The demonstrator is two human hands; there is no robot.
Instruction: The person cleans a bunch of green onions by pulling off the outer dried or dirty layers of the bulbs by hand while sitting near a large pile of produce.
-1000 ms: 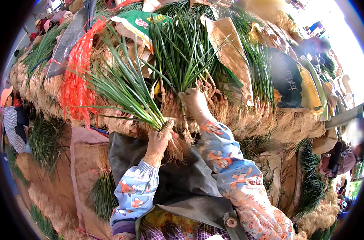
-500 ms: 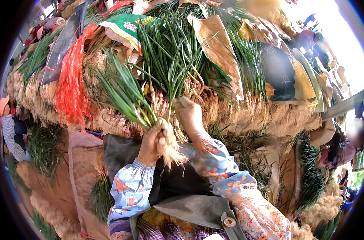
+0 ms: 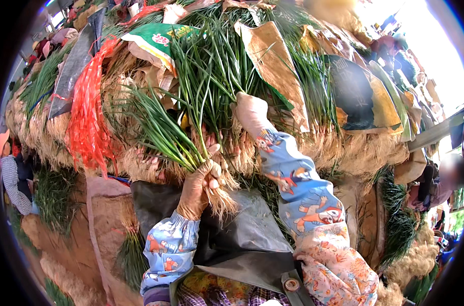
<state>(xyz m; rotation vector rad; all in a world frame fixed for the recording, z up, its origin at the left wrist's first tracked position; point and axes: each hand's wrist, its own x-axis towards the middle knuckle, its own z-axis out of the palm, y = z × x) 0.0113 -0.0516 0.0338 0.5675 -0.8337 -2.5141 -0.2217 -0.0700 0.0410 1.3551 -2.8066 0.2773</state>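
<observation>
My left hand [image 3: 200, 186] is closed around a small bunch of green onions [image 3: 173, 140]. Their leaves fan up and left, and pale stringy roots [image 3: 223, 201] hang out below the fist. Higher and to the right, my right hand [image 3: 251, 112] reaches into the heap of green onions [image 3: 211, 61] in front of me. Its back faces me and its fingers are hidden among the leaves, so their grip does not show. Pinkish stem bases with roots line the heap's near side.
Red plastic strips [image 3: 92, 107] drape over the heap at left, near a green-and-white sack piece [image 3: 163, 38]. Brown paper [image 3: 275, 64] and a dark-and-yellow sheet [image 3: 362, 94] lie at right. A dark apron [image 3: 242, 224] covers my lap. Other people sit at both edges.
My right hand has moved up and away from the left hand, into the leaves of the heap. The left hand keeps its bunch and has shifted slightly down.
</observation>
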